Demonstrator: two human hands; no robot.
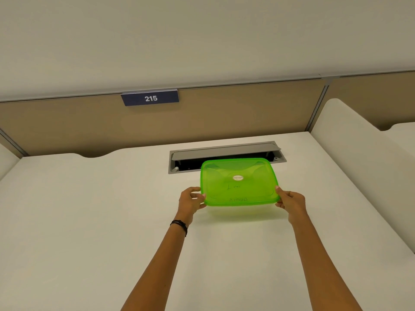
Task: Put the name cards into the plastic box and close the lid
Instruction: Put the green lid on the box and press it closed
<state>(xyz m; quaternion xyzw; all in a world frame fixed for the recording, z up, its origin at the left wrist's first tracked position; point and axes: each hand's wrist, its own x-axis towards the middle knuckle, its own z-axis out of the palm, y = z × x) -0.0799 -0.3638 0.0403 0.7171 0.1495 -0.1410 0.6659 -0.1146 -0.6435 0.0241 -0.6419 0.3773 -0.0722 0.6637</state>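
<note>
A plastic box with a translucent green lid [239,182] sits on the white desk, right of the middle, in front of the cable hatch. The lid lies on top of the box, whose clear body [235,209] shows faintly below the near rim. Handwritten name cards show dimly through the lid. My left hand [190,202] grips the lid's near left corner, thumb on the rim. My right hand [292,204] grips the near right corner the same way.
A grey cable hatch [224,151] stands partly open just behind the box. A tan partition with a blue sign reading 215 [150,98] closes off the back. A white side divider [359,171] rises on the right. The white desk [89,221] spreads to the left.
</note>
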